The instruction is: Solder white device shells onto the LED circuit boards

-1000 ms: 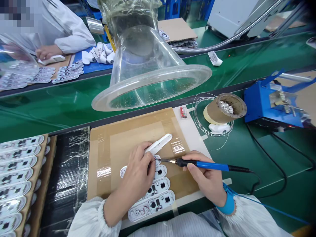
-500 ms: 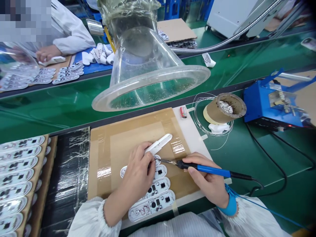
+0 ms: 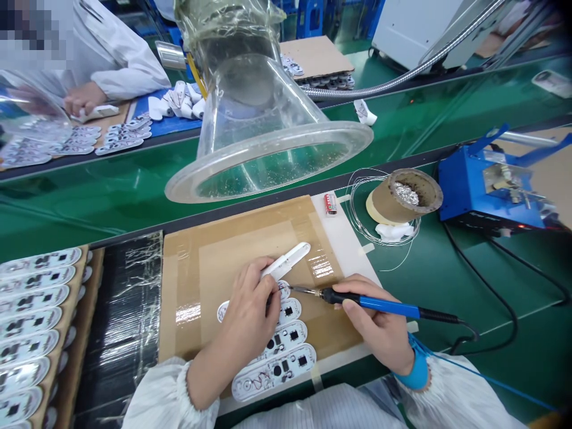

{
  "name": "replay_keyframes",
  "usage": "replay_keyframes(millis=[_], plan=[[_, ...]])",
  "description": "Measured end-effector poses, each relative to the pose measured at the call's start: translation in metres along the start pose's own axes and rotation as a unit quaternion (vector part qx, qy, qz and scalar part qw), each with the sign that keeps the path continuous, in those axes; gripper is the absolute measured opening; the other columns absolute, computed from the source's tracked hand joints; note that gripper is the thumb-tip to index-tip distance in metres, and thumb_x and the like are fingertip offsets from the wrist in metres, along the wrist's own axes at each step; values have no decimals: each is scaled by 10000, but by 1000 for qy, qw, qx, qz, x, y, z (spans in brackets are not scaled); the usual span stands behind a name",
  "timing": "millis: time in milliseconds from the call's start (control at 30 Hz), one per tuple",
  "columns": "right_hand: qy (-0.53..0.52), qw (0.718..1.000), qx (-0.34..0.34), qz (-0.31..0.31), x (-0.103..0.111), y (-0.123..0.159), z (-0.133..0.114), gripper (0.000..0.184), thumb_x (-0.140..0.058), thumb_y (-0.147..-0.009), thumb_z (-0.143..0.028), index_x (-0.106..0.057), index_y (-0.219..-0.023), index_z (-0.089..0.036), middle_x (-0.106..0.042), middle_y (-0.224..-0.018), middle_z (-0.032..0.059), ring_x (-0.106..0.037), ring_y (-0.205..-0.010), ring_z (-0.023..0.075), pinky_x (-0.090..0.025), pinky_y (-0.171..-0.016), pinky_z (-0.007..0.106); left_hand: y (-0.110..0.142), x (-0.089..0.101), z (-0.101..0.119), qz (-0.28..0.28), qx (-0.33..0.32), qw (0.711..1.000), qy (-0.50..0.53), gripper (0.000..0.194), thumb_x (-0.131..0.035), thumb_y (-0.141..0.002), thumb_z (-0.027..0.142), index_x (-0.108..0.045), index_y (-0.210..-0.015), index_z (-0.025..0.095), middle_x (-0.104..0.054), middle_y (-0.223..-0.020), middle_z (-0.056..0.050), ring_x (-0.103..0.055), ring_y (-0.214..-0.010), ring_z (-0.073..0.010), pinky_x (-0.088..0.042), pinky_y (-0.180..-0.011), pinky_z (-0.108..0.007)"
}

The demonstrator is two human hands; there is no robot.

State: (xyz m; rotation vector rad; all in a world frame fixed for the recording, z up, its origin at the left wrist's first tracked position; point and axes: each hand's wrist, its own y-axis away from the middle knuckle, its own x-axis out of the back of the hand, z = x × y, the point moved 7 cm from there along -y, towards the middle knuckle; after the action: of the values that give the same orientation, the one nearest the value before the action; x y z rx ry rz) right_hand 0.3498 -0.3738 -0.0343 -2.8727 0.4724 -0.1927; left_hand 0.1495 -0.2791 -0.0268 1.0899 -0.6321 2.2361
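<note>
My left hand (image 3: 250, 316) is closed on a white plastic part (image 3: 286, 261) and presses it down over the top one of several white oval circuit boards (image 3: 279, 369) lying on a taped cardboard mat (image 3: 214, 262). My right hand (image 3: 379, 328) grips a blue-handled soldering iron (image 3: 379, 305). Its tip touches the top board just right of my left fingers. A blue wrist strap sits on my right wrist.
A clear fume-extraction funnel (image 3: 268, 149) hangs over the mat. Solder wire and a brown tip-cleaner pot (image 3: 404, 199) lie to the right, beside a blue soldering station (image 3: 487, 187). Trays of boards (image 3: 31, 310) stand at left. Another person's hand (image 3: 83, 98) works across the green conveyor (image 3: 89, 185).
Both hands hold almost the same pose; the iron's tip stays on the board. A white part on the far conveyor has drifted left.
</note>
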Motion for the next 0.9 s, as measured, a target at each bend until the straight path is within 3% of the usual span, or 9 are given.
replay_keyframes(millis=[500,900], plan=[[-32,999,-4,20,3,2,9,218,-669,-1022,-165,-800,-1141,-293,-739,-978,25,-732,-769,156,-606,-703,273,0,1,-1,-9,12,1000,8,196,-501,-1061,105,-485,-910,229,-539,-1413,-110,-566,-1295,-294,-551,-1032,-544],[-63,997,-30,42,6,2,17,196,-665,-1042,-204,-805,-1144,-297,-715,-903,5,-715,-753,132,-602,-712,227,4,2,-10,-14,35,997,61,149,-521,-1078,165,-615,-1062,280,-513,-1453,-83,-566,-1346,-297,-545,-1064,-572]])
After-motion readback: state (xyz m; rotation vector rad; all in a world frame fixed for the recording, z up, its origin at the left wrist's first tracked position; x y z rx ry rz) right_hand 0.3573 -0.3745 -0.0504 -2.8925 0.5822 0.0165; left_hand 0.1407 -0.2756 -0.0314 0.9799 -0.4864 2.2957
